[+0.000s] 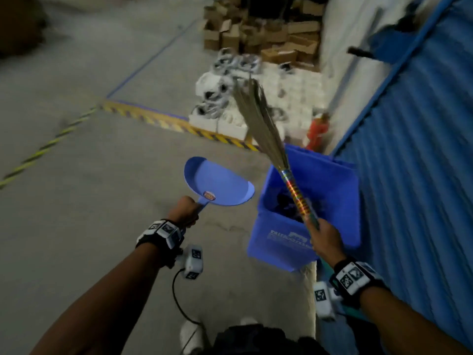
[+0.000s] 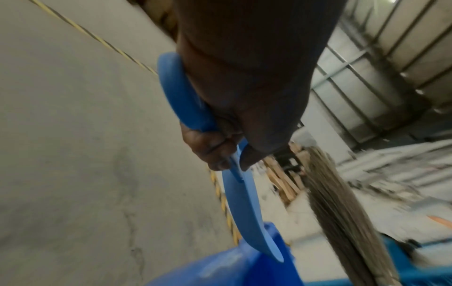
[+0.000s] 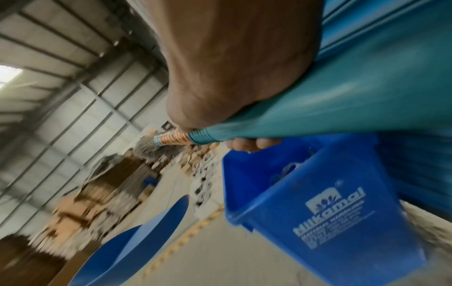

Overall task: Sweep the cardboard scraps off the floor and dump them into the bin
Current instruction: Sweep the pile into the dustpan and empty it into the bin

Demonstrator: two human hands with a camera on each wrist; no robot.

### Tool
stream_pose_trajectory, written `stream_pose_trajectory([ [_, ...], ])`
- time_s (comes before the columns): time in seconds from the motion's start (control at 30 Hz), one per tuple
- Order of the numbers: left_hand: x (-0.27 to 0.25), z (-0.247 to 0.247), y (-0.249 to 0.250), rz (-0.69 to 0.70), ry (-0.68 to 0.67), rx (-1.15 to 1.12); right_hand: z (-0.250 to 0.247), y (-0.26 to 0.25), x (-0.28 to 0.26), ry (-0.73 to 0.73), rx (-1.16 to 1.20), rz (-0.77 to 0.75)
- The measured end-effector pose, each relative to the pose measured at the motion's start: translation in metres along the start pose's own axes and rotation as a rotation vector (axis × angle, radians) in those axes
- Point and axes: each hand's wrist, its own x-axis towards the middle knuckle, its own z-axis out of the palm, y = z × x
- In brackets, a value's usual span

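My left hand [image 1: 183, 210] grips the handle of a blue dustpan [image 1: 217, 184], held in the air just left of the blue bin [image 1: 286, 242]. The pan looks bare inside. In the left wrist view the dustpan [image 2: 242, 209] hangs edge-on from my left hand [image 2: 220, 147]. My right hand [image 1: 325, 239] holds a grass broom [image 1: 258, 119] by its striped and teal handle, bristles raised up and away over the bin. The right wrist view shows the right hand [image 3: 234, 77] round the teal handle [image 3: 318, 108], the bin [image 3: 342, 222] below, and the dustpan [image 3: 137, 238]. Dark stuff lies inside the bin; I see no cardboard scraps on the floor.
A blue corrugated wall [image 1: 422, 175] runs along the right. Cardboard boxes [image 1: 261, 34] and white cartons [image 1: 230, 103] are piled ahead, behind yellow-black floor tape [image 1: 179, 126]. An orange object [image 1: 317, 131] stands behind the bin. Grey concrete floor [image 1: 89, 175] spreads to the left.
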Motion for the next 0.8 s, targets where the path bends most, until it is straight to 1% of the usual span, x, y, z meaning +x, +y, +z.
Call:
stream_pose_trajectory([
  [0.03,-0.007,-0.001,-0.015,-0.032,0.015,0.001,0.007,-0.003,-0.002,-0.036,-0.018,-0.004],
  [0.07,-0.021,-0.003,-0.042,-0.101,0.068,-0.029,0.023,-0.007,0.0,-0.101,-0.038,-0.043],
  [0.13,-0.054,0.0,-0.101,-0.262,0.184,-0.1,0.055,-0.007,-0.006,-0.241,-0.071,-0.106],
  [0.17,-0.076,0.003,-0.132,-0.348,0.246,-0.12,0.071,-0.008,-0.011,-0.335,-0.128,-0.122],
  [0.23,-0.13,0.012,-0.195,-0.527,0.35,-0.194,0.107,-0.005,-0.025,-0.537,-0.307,-0.204],
  [0.3,-0.193,0.026,-0.252,-0.672,0.458,-0.3,0.14,-0.005,-0.045,-0.723,-0.448,-0.292],
  [0.37,-0.258,0.045,-0.3,-0.815,0.6,-0.432,0.173,-0.007,-0.064,-0.871,-0.565,-0.401],
  [0.43,-0.316,0.072,-0.335,-0.919,0.746,-0.584,0.205,-0.012,-0.08,-1.013,-0.713,-0.539],
  [0.53,-0.391,0.118,-0.373,-1.014,0.939,-0.775,0.236,-0.047,-0.128,-1.165,-0.905,-0.761],
  [0.57,-0.411,0.136,-0.382,-1.053,0.975,-0.818,0.244,-0.057,-0.144,-1.205,-0.98,-0.833],
  [0.63,-0.444,0.173,-0.397,-1.17,1.01,-0.909,0.262,-0.073,-0.176,-1.266,-1.101,-0.967],
  [0.67,-0.458,0.19,-0.404,-1.19,1.022,-0.966,0.272,-0.076,-0.19,-1.286,-1.155,-1.021],
  [0.73,-0.475,0.219,-0.411,-1.195,1.019,-1.084,0.295,-0.081,-0.217,-1.315,-1.282,-1.117],
  [0.8,-0.482,0.235,-0.417,-1.182,1.013,-1.21,0.322,-0.085,-0.239,-1.319,-1.45,-1.248],
])
